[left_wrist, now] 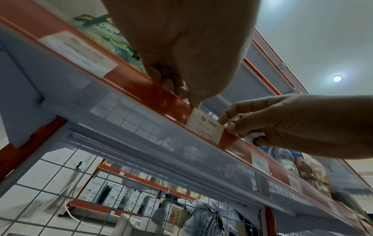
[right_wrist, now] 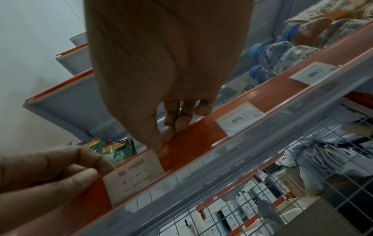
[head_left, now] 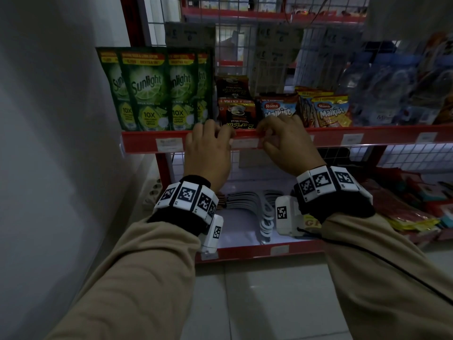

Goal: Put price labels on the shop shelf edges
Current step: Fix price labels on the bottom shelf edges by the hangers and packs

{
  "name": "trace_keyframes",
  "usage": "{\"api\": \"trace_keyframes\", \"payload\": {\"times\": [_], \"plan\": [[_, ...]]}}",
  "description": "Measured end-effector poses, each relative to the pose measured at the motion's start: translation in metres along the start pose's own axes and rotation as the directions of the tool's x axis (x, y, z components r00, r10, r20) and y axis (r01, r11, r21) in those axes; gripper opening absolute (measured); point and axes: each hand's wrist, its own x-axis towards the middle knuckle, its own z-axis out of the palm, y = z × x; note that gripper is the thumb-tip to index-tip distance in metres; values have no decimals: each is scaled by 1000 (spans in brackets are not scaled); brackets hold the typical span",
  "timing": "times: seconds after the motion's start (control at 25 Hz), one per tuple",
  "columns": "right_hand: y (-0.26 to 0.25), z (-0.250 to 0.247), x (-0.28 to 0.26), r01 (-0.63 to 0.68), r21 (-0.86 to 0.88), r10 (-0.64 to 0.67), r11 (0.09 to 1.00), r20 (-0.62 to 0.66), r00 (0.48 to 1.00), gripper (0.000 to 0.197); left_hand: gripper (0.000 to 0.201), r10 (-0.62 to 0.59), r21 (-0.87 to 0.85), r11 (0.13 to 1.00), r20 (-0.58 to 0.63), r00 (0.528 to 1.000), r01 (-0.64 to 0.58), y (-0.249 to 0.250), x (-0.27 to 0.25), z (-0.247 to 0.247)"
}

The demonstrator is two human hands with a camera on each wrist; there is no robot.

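both hands, left hand (head_left: pixel 208 153) and right hand (head_left: pixel 289 148), pinch one price label (right_wrist: pixel 134 173) at the shelf edge (head_left: pixel 331 137); uneven pressure could seat it crooked or crease it.

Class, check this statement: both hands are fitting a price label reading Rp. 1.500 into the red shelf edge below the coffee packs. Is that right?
Not quite. The price label between the left hand and right hand reads Rp. 19000, as the right wrist view shows. The Rp. 1.500 label sits further along the red shelf edge. The rest holds: the coffee packs stand above.
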Motion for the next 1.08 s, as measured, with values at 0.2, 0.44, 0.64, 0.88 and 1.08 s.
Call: {"api": "trace_keyframes", "payload": {"times": [0.2, 0.44, 0.64, 0.88, 1.08], "plan": [[-1, 3, -4, 26, -44, -29, 999, -61, 998, 27, 28, 18, -49, 999, -28, 999, -19, -2, -2, -1], [-3, 8, -15, 21, -191, -49, 981, -142, 989, 41, 40, 46, -88, 995, -84, 995, -54, -4, -9, -3], [1, 8, -23, 65, -281, -105, 958, -133, 986, 47, 59, 102, -2, 995, -109, 989, -103, -8, -22, 6], [11, 22, -39, 70, -206, -102, 976, -148, 984, 45, 71, 128, 58, 990, -42, 991, -125, 4, -48, 32], [35, 60, -79, 45, -110, -65, 993, -188, 980, 34, 63, 204, 74, 974, 118, 972, -213, 15, -81, 62]]}}
